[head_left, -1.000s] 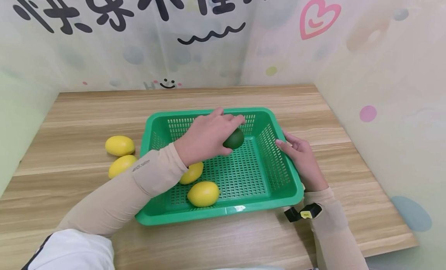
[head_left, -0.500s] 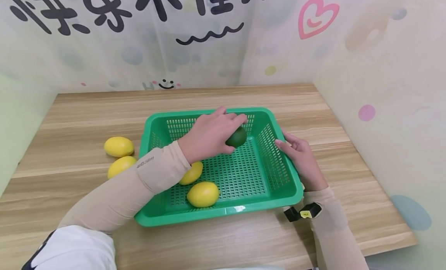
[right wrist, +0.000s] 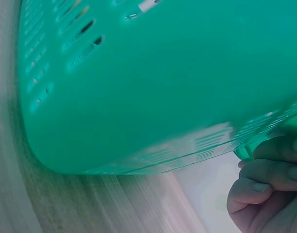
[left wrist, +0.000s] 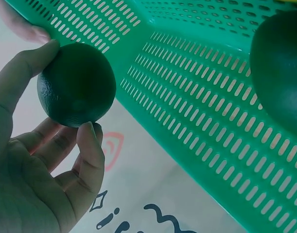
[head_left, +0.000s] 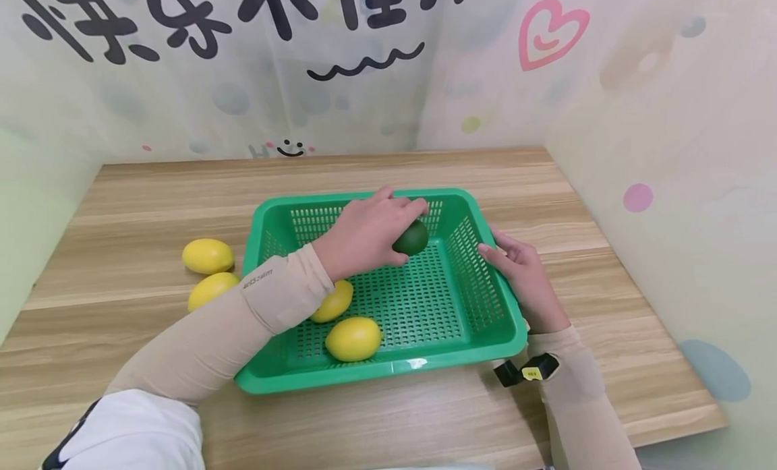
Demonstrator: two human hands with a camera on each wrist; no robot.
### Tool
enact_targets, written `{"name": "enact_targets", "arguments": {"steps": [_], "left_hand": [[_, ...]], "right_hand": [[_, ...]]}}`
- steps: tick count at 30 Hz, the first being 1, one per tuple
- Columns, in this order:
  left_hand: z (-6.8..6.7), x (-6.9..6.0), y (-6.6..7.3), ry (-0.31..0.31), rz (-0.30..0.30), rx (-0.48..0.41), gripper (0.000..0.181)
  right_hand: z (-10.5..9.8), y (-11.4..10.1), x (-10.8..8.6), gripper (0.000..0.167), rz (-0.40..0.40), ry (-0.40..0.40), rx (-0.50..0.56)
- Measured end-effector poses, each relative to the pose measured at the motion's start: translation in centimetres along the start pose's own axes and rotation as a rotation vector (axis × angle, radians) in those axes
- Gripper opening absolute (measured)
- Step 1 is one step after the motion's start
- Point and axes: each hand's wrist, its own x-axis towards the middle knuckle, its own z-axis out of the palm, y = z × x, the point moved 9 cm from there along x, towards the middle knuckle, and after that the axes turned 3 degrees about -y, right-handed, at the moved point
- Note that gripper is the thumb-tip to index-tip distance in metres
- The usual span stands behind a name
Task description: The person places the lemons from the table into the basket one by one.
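A dark green round fruit point(head_left: 411, 238) is held by my left hand point(head_left: 370, 232), thumb and fingertips around it, above the right part of a green plastic basket point(head_left: 391, 367). The left wrist view shows the same fruit point(left wrist: 76, 85) pinched clear of the basket wall. My right hand point(head_left: 527, 281) grips the basket's right rim, thumb over the edge, curled fingers on the outside. Two lemons point(head_left: 354, 339) lie on the basket floor, one partly behind my left forearm. In the left wrist view a second dark green fruit point(left wrist: 279, 73) sits in the basket; the head view hides it.
Two more lemons point(head_left: 208, 256) lie on the wooden table point(head_left: 152, 207) left of the basket, one partly covered by my left sleeve. A printed wall sheet point(head_left: 364, 112) stands behind the table. On my right wrist is a black device point(head_left: 527, 370).
My left hand with the green fruit has shifted very slightly to the right. The right hand, basket and lemons stay in place.
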Motion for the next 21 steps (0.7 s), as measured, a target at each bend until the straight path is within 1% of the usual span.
{"name": "enact_targets", "arguments": {"steps": [4,11,18,21], "left_hand": [[0.3,0.4,-0.2,-0.020,0.000,0.009,0.065],[0.4,1.1,-0.8,-0.036,-0.036,-0.005,0.064],[0.3,1.5,-0.6,-0.035,-0.019,-0.012,0.065],[0.3,1.7,-0.7,-0.038,-0.022,-0.014,0.065]], "right_hand": [[-0.1,0.1,0.0,0.058,0.003,0.007,0.004],[-0.2,0.3,0.0,0.057,0.009,0.012,0.005],[-0.2,0.2,0.1,0.057,0.002,0.012,-0.006],[-0.2,0.2,0.1,0.057,0.001,0.010,-0.009]]}}
